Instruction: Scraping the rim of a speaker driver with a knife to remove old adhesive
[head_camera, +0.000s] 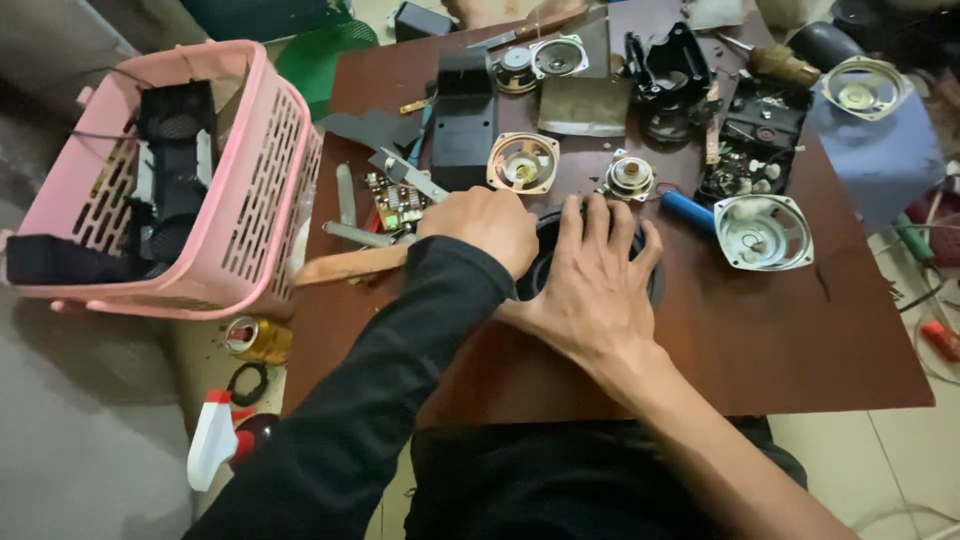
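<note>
The right hand (595, 285) lies flat, fingers (600, 225) spread open over a round black speaker (548, 240) near the middle of the brown desk (780, 350). The left hand (482, 225) is curled shut at the speaker's left edge. Being round, the speaker shows no long axis; its facing is hidden.

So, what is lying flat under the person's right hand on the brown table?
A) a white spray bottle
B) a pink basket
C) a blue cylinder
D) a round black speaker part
D: the right hand lies spread on a round black speaker part, while the left hand rests at its left edge on the brown table.
</note>
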